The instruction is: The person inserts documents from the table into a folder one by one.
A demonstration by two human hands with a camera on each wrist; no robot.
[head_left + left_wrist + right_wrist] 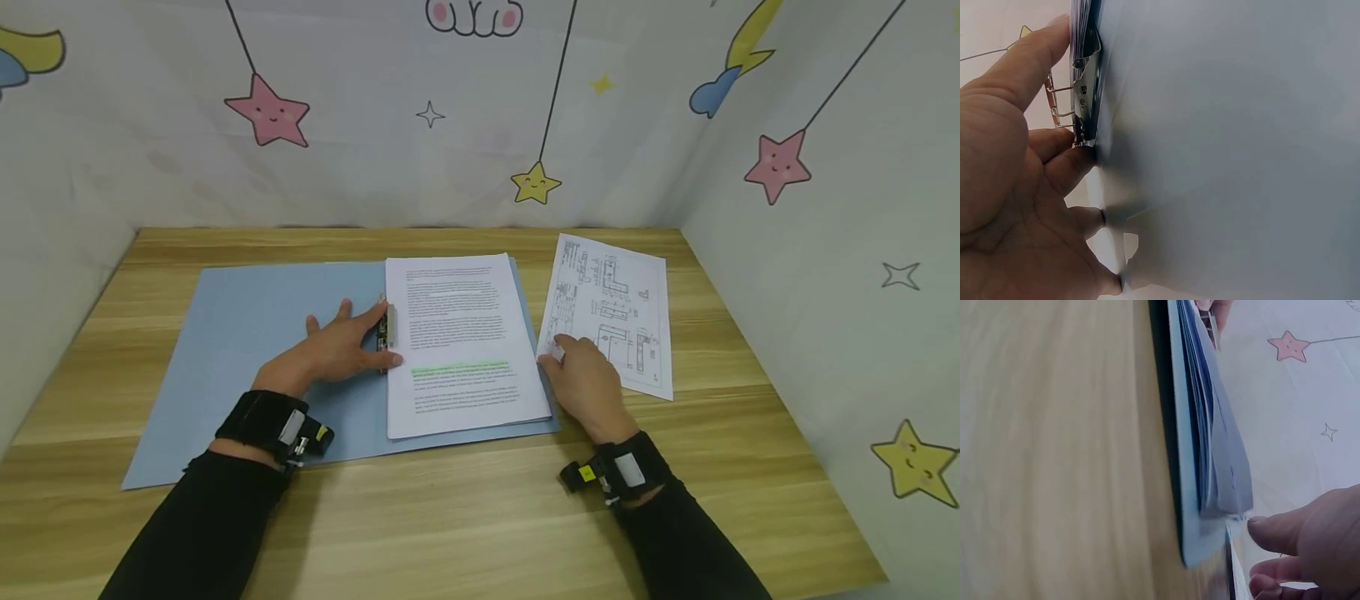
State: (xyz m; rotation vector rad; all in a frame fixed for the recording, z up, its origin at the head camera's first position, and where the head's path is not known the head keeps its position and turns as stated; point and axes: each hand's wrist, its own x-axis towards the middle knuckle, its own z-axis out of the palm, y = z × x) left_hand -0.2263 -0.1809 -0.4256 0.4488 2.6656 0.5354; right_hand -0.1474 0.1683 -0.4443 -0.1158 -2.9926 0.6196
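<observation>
A blue ring binder [277,333] lies spread on the table with a stack of printed pages [457,333] on its right half. One line on the top page is highlighted green. My left hand [333,350] spreads over the metal ring mechanism [1087,94], its thumb on the left edge of the pages and other fingers touching the blue cover. My right hand [588,383] is by the right edge of the stack, over the lower left part of a sheet with technical drawings [637,333]. In the right wrist view its thumb is close to the stack's corner, the fingers loosely bent.
The wooden table [450,517] extends in front of the binder. A white cloth wall [360,183] printed with stars stands behind the table and at both sides. The drawing sheet lies right of the binder, near the back edge.
</observation>
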